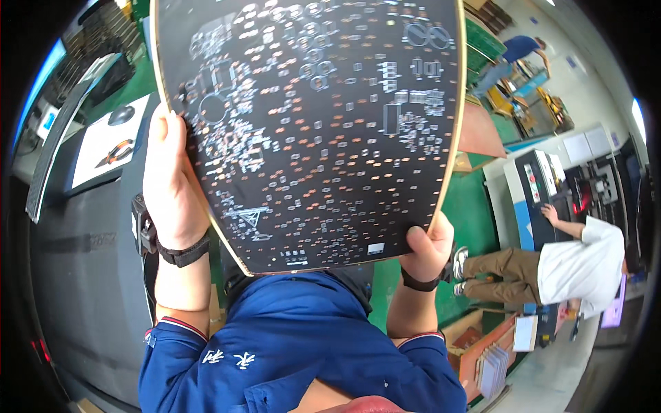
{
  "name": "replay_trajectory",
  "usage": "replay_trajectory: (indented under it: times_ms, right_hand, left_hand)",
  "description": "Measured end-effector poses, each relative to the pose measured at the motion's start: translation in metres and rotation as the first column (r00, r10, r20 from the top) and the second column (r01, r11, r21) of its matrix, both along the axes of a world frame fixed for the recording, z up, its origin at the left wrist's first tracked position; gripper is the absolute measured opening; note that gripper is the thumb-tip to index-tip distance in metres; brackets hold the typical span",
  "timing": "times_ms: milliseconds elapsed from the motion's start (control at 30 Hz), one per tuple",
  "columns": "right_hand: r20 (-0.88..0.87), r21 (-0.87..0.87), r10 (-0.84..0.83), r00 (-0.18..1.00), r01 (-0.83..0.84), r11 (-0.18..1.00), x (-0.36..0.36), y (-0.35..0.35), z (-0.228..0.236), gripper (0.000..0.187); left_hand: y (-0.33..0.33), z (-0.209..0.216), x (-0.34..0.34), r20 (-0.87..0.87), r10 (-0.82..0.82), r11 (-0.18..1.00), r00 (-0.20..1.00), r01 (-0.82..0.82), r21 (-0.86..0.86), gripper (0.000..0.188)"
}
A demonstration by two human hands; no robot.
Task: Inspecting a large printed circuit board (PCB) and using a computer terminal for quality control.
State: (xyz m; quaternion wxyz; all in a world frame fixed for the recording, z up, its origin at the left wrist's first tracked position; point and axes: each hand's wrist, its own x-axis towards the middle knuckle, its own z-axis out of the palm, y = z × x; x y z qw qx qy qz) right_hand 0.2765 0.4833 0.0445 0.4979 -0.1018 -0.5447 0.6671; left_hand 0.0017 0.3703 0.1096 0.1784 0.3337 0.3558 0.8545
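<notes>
We see a white rectangular sheet point(110, 148) with a dark and orange picture lying at the tabletop's point(82, 275) far left edge, and a blue-lit screen point(47, 122) beyond it.

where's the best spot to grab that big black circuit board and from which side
By its bare side edges, one hand from each side, as the left hand and right hand hold the circuit board now. It is a wide, thin panel, and its face is crowded with fine pads and markings, so fingers are better kept at the rim, probably low down.
</notes>
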Motion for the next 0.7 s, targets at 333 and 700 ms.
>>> replay_trajectory:
  times_ms: [333,700]
  right_hand:
    - [0.028,0.019,-0.132,0.991,0.131,0.991,0.021,-0.019,-0.013,0.036]
    - [-0.024,-0.026,-0.337,0.941,0.336,0.941,0.036,-0.04,-0.023,0.031]
  left_hand:
    - [0.045,0.0,0.0,0.039,-0.242,0.97,0.97,0.242,0.0,0.027]
    - [0.087,0.002,0.014,-0.127,-0.368,0.93,0.921,0.367,-0.032,0.033]
